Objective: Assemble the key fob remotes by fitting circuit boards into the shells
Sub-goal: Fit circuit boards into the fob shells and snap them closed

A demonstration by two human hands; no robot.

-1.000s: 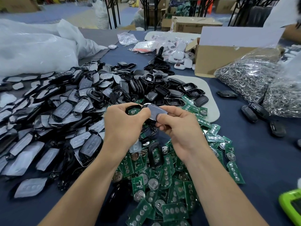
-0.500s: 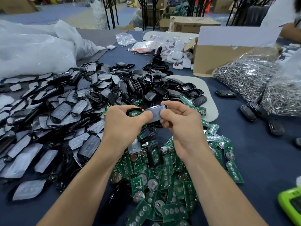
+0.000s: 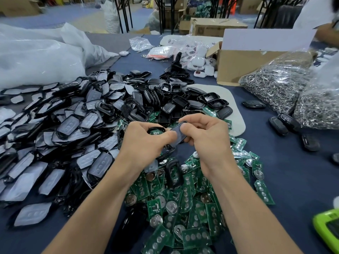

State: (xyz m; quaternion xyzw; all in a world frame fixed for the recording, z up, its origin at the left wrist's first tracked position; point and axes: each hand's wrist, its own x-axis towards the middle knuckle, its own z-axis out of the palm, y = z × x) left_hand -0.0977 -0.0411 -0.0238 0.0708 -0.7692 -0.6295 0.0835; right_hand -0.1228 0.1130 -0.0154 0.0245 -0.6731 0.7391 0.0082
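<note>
My left hand (image 3: 145, 142) grips a black shell half (image 3: 156, 129) with a green circuit board showing inside it. My right hand (image 3: 207, 138) pinches a dark cover piece (image 3: 178, 133) by its end, tilted, touching the left thumb. Both hands hover over a heap of green circuit boards (image 3: 185, 202) with coin cells. A big pile of black shells and grey button pads (image 3: 69, 129) spreads to the left. More empty black shell halves (image 3: 183, 99) lie beyond the hands.
Assembled black fobs (image 3: 282, 123) lie at the right near bags of metal key rings (image 3: 278, 87). A cardboard box (image 3: 244, 65) and white fobs (image 3: 198, 61) stand behind. White plastic bags (image 3: 36, 57) fill the far left. A green device (image 3: 328, 228) sits at the lower right.
The cover piece in my right hand has tilted downward, its grey face turning away. My fingers have shifted along it. The left hand with the shell has stayed put.
</note>
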